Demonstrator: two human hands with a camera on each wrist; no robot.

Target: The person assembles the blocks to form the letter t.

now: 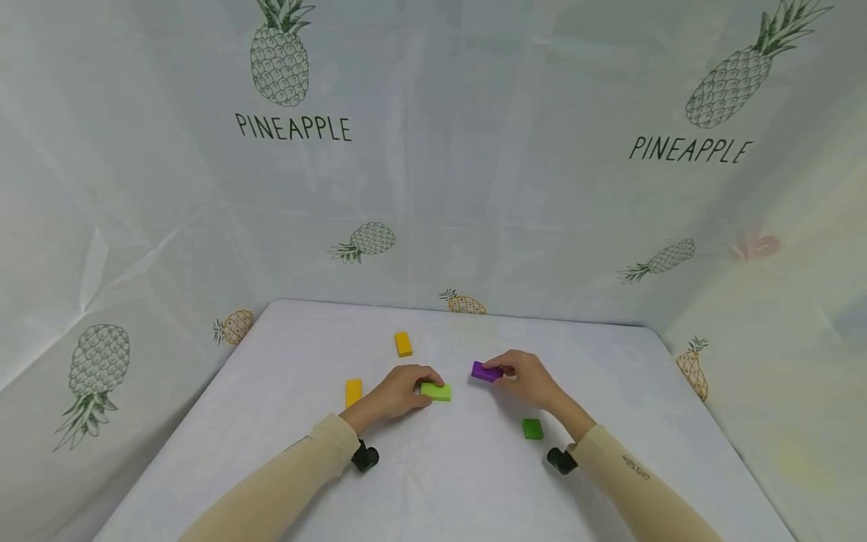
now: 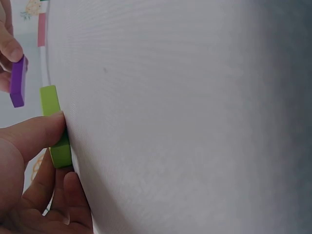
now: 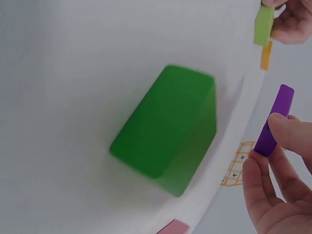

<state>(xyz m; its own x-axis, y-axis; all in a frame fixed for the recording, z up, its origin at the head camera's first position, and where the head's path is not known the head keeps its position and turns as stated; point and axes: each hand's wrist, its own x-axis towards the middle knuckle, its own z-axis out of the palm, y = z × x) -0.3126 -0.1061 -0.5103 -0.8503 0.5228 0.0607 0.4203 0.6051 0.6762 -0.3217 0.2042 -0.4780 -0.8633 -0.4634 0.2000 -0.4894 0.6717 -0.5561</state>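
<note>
My left hand pinches a light green block between thumb and fingers, low over the table just left of centre. In the left wrist view the thumb crosses the face of that light green block. To the right, my right hand holds a purple block by its right end. The right wrist view shows the purple block raised off the table, thumb on one side and fingers on the other. The two held blocks are apart.
A dark green block lies near my right forearm. One yellow-orange block lies farther back, and another yellow-orange block is beside my left wrist. White pineapple-print cloth hangs behind the white table.
</note>
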